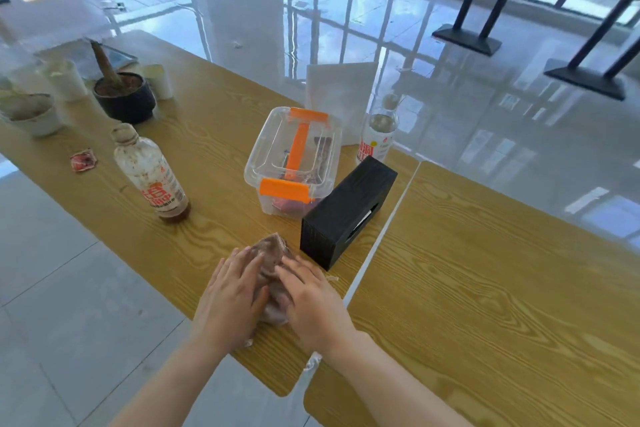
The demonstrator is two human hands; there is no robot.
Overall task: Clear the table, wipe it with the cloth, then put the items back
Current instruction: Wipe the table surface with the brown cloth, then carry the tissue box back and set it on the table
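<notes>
Brownish cloth (272, 253) at lower centre of the bench (207, 149); left hand (230, 302) and right hand (313, 305) press it, fingers (247, 265) straight.

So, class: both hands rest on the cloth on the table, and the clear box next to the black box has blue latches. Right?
One slip: the head view shows the latches of the clear box are orange, not blue. Otherwise yes: the left hand and right hand rest on the cloth on the table, and the clear box stands next to the black box.
</notes>
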